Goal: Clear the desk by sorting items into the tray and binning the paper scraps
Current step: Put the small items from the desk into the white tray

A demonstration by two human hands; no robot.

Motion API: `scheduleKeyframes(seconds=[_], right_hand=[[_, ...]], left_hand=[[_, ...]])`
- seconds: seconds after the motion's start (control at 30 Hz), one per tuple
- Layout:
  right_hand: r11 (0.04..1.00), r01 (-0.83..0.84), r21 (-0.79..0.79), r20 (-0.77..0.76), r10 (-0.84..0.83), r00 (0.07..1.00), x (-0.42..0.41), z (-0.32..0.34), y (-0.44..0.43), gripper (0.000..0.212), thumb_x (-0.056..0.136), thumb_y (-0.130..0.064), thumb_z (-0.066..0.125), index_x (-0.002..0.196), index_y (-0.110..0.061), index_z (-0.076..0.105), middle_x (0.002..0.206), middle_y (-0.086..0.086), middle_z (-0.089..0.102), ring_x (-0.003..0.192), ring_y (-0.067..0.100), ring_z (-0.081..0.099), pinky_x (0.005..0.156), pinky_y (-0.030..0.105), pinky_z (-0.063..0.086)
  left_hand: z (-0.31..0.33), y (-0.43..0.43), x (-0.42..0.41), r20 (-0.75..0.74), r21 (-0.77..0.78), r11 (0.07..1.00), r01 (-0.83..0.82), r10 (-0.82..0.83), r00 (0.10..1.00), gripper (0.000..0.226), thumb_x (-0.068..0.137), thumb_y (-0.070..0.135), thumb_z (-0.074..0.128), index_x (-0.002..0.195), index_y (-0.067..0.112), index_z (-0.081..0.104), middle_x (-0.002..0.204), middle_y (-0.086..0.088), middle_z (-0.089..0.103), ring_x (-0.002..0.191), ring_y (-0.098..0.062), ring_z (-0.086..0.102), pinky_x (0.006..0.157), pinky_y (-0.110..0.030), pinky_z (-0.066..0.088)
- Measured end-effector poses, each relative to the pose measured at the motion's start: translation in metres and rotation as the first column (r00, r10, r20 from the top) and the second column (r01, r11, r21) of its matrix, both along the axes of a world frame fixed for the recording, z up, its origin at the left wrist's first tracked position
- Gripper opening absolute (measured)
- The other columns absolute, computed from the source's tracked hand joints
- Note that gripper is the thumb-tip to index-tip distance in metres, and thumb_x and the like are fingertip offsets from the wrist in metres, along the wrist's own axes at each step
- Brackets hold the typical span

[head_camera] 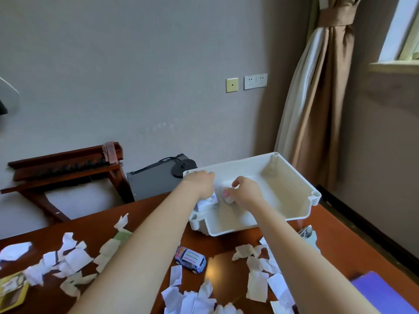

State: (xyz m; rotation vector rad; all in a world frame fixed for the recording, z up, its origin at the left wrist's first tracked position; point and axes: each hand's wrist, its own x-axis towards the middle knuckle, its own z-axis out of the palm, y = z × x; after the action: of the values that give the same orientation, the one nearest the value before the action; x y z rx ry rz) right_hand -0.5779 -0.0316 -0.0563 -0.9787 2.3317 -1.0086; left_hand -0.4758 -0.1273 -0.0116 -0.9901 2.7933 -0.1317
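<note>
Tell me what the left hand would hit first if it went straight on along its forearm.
Probably the far wall of the white plastic tray, just beyond the left hand; depth is unclear.

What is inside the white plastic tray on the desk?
Both hands reach in: the left hand covers a white boxy item, the right hand pinches a small white-and-pink object. The rest of the tray looks bare. Anything beneath the hands is hidden.

A hotel-like room: tied curtain (322, 91), wall sockets (255, 81), wooden desk (328, 241).
</note>
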Motion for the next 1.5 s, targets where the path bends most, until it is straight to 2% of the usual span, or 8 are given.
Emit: scheduleKeyframes(seconds=[0.1, 0.23, 0.5, 0.7, 0.93, 1.17, 1.3, 1.5], right_hand=[[1.0, -0.009, 0.0, -0.026, 0.009, 1.0, 0.004, 0.002, -0.001, 0.021, 0.081, -0.022, 0.061, 0.096, -0.007, 0.061, 0.084, 0.002, 0.057, 0.074, 0.021, 0.051, 0.053, 0.025, 0.036], [0.991, -0.085, 0.103, -0.147, 0.1, 0.984, 0.01, 0.009, 0.002, 0.035, 0.085, -0.028, 0.059, 0.116, -0.011, 0.059, 0.109, 0.007, 0.06, 0.097, 0.024, 0.057, 0.075, 0.027, 0.043], [0.986, -0.166, 0.031, -0.314, 0.168, 0.934, 0.035, 0.018, 0.06, 0.042, 0.093, -0.048, 0.045, 0.125, -0.023, 0.056, 0.128, 0.001, 0.059, 0.113, 0.021, 0.055, 0.088, 0.033, 0.046], [0.88, -0.257, 0.4, -0.404, 0.421, 0.812, 0.05, 0.012, 0.111, 0.041, 0.091, -0.053, 0.041, 0.117, -0.026, 0.059, 0.121, -0.002, 0.063, 0.109, 0.021, 0.055, 0.091, 0.035, 0.042], [0.877, -0.279, 0.391, -0.406, 0.437, 0.803, 0.059, 0.009, 0.122, 0.039, 0.091, -0.053, 0.041, 0.103, -0.026, 0.066, 0.102, -0.001, 0.068, 0.094, 0.019, 0.059, 0.079, 0.032, 0.042], [0.951, -0.282, 0.126, -0.602, 0.299, 0.741, 0.08, 0.017, 0.148, 0.041, 0.091, -0.04, 0.05, 0.128, -0.022, 0.052, 0.129, 0.001, 0.057, 0.115, 0.024, 0.053, 0.093, 0.037, 0.04], [0.953, -0.3, -0.042, -0.565, 0.225, 0.793, 0.096, 0.024, 0.182, 0.022, 0.088, -0.031, 0.056, 0.103, -0.015, 0.063, 0.098, 0.002, 0.062, 0.088, 0.023, 0.059, 0.074, 0.034, 0.046], [0.852, -0.41, 0.325, -0.351, 0.511, 0.785, 0.118, 0.03, 0.232, 0.025, 0.08, -0.038, 0.064, 0.097, -0.021, 0.063, 0.091, -0.003, 0.061, 0.08, 0.014, 0.053, 0.068, 0.028, 0.046]], left_hand=[[0.002, 0.001, 0.008, -0.106, -0.133, 0.99, 0.049, -0.064, 0.992, 0.022, 0.088, 0.01, 0.044, 0.109, 0.006, 0.049, 0.114, -0.012, 0.052, 0.106, -0.03, 0.049, 0.074, -0.034, 0.038], [0.003, 0.0, 0.035, -0.357, -0.11, 0.992, -0.059, 0.016, 0.934, 0.036, 0.089, 0.024, 0.05, 0.122, 0.009, 0.049, 0.123, -0.01, 0.048, 0.119, -0.028, 0.041, 0.092, -0.038, 0.041], [-0.008, 0.032, 0.075, -0.486, 0.507, 0.849, -0.151, 0.426, 0.763, 0.033, 0.089, 0.022, 0.052, 0.12, 0.012, 0.05, 0.116, -0.008, 0.06, 0.101, -0.027, 0.057, 0.077, -0.03, 0.046], [-0.012, 0.064, 0.077, -0.477, 0.387, 0.881, -0.273, 0.445, 0.758, 0.024, 0.087, 0.008, 0.048, 0.111, 0.005, 0.052, 0.116, -0.015, 0.059, 0.102, -0.03, 0.057, 0.071, -0.029, 0.042], [-0.013, 0.079, 0.092, -0.439, 0.344, 0.878, -0.333, 0.464, 0.769, 0.028, 0.089, 0.008, 0.05, 0.116, 0.003, 0.051, 0.118, -0.016, 0.058, 0.105, -0.03, 0.057, 0.071, -0.029, 0.042], [-0.015, 0.101, 0.124, -0.578, 0.362, 0.854, -0.374, 0.52, 0.629, 0.046, 0.097, 0.031, 0.041, 0.134, 0.005, 0.037, 0.131, -0.017, 0.051, 0.113, -0.033, 0.054, 0.081, -0.037, 0.044], [-0.026, 0.116, 0.144, -0.544, 0.239, 0.922, -0.306, 0.388, 0.744, 0.039, 0.094, 0.028, 0.044, 0.126, 0.006, 0.048, 0.125, -0.014, 0.053, 0.111, -0.03, 0.052, 0.082, -0.037, 0.045], [-0.038, 0.127, 0.142, -0.321, 0.293, 0.941, -0.169, 0.263, 0.91, 0.026, 0.089, 0.026, 0.051, 0.106, 0.007, 0.051, 0.109, -0.013, 0.058, 0.085, -0.021, 0.05, 0.063, -0.03, 0.039]])
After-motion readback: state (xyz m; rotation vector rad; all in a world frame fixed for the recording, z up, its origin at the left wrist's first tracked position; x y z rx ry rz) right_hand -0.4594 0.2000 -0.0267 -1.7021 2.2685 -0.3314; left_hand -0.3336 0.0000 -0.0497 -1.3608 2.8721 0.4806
